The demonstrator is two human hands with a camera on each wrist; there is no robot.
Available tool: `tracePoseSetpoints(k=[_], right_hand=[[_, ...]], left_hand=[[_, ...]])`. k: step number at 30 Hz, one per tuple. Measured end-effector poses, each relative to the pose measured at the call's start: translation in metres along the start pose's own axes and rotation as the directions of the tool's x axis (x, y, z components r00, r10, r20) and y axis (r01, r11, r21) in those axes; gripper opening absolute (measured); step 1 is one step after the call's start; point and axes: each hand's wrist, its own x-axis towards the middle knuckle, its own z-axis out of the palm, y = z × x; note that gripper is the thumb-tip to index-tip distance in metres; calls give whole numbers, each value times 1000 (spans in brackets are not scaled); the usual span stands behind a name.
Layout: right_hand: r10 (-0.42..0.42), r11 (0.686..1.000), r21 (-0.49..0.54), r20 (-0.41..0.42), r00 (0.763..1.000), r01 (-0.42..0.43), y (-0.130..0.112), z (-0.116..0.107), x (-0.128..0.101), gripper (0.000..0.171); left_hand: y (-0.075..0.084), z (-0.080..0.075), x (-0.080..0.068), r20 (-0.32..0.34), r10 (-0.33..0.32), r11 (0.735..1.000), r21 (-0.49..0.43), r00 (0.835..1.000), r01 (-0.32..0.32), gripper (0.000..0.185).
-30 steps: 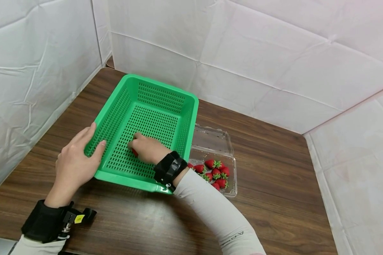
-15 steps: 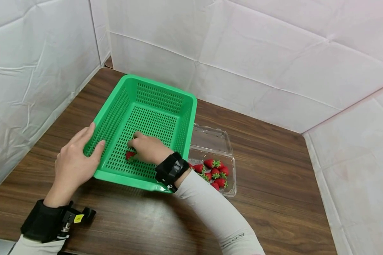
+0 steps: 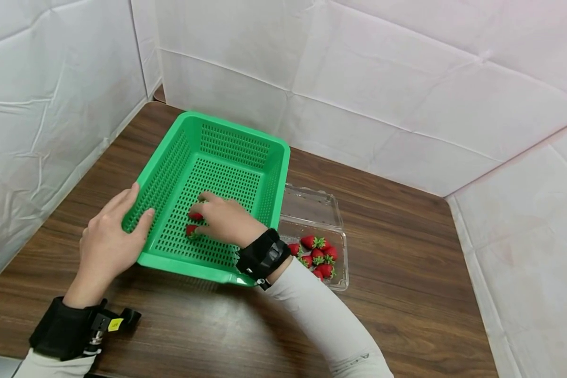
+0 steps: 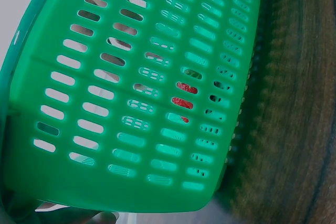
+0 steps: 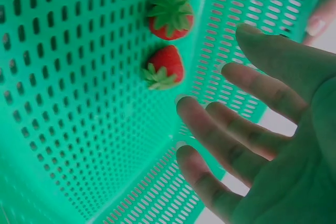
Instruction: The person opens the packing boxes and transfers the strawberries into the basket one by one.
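Observation:
A green perforated plastic basket [image 3: 217, 178] stands on the table. My left hand [image 3: 111, 231] grips its left rim, thumb over the inner side and fingers along the outside. Inside the basket lie two red strawberries: one [image 5: 170, 17] and, beside it, another [image 5: 166, 66], both with green leaf caps. Over them is my right hand [image 3: 227, 220], fingers spread and apart from the fruit in the right wrist view. In the left wrist view, some red fruit [image 4: 184, 102] shows through slots in the basket's side wall [image 4: 31, 77]; little of the left hand is visible there.
Right of the basket is a clear plastic clamshell box [image 3: 345, 262] with several strawberries [image 3: 317, 254] in it, its lid [image 3: 312, 207] folded back. The brown wooden table [image 3: 406, 294] is bordered by white sheeting [image 3: 368, 126] at the back and sides.
The right hand has let go of a strawberry on the basket floor, and its fingers have spread and drawn slightly back to the right. The left hand has stayed at the rim.

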Motion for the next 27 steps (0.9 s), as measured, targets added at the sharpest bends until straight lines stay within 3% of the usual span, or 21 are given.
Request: tracePoseSetpoints(k=[16,27], right_hand=[[-42,999,-14,-128,991,41,-1,-29,-29,40],[-48,999,-28,-169,984,44,7,-30,-46,42]], left_hand=[[0,1,0,-1,-2,1000,-3,1000,2,58],[0,1,0,4,-17,1000,-4,1000,17,58]])
